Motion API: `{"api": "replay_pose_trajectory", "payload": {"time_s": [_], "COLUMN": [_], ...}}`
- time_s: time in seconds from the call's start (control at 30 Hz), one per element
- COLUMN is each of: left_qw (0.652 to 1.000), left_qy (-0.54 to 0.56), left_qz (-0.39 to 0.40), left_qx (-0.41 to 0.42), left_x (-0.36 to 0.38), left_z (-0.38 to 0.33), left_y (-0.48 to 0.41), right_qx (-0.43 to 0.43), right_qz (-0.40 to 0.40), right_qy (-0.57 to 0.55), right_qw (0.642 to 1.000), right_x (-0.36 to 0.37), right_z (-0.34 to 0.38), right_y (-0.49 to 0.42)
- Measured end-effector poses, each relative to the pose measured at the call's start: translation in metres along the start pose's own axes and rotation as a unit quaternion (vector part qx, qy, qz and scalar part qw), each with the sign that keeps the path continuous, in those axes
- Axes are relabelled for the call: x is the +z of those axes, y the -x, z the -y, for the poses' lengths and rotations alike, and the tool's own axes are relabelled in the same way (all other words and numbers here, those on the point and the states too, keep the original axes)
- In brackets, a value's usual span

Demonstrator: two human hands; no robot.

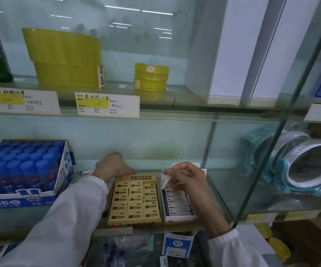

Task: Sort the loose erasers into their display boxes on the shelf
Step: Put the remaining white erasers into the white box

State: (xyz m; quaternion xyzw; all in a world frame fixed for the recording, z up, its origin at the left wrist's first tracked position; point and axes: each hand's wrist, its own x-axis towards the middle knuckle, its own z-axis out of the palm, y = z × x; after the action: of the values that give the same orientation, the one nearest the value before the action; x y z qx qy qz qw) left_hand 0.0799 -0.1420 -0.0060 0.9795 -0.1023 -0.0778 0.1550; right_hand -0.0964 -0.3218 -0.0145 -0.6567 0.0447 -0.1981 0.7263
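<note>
On the glass shelf (219,189) a yellow cardboard display box (134,201) holds tight rows of flat rectangular 2B erasers. At its 3 o'clock stands a white display box (177,206) of white-sleeved erasers. The right hand (186,179) pinches a small white eraser (165,180) above that box's far end. The left hand (113,166), at the yellow box's 11 o'clock, curls closed, perhaps on something hidden. Blue-capped glue sticks (21,166) fill a carton at 9 o'clock.

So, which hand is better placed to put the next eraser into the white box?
Right hand: it pinches a white eraser directly above the white box. The left hand rests behind the yellow box.
</note>
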Motion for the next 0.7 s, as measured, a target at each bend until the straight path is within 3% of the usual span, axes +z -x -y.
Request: {"api": "replay_pose_trajectory", "payload": {"time_s": [0.17,0.37,0.53,0.7], "left_qw": [0.998,0.994,0.984,0.982], "left_qy": [0.039,-0.057,0.045,0.119], "left_qz": [0.021,0.078,0.161,0.123], "left_qx": [-0.033,-0.042,-0.065,-0.079], "left_x": [0.004,-0.004,-0.005,0.007], "left_z": [-0.003,-0.021,-0.026,-0.024], "left_y": [-0.004,-0.002,-0.013,-0.014], "right_qx": [0.011,0.027,0.017,0.017], "right_qz": [-0.030,-0.063,-0.049,-0.057], "right_qy": [0.017,0.058,0.053,0.044], "right_qw": [0.999,0.996,0.997,0.997], "right_x": [-0.006,-0.008,-0.011,-0.011], "right_z": [-0.004,-0.007,-0.004,-0.006], "right_y": [0.001,0.000,0.003,0.002]}}
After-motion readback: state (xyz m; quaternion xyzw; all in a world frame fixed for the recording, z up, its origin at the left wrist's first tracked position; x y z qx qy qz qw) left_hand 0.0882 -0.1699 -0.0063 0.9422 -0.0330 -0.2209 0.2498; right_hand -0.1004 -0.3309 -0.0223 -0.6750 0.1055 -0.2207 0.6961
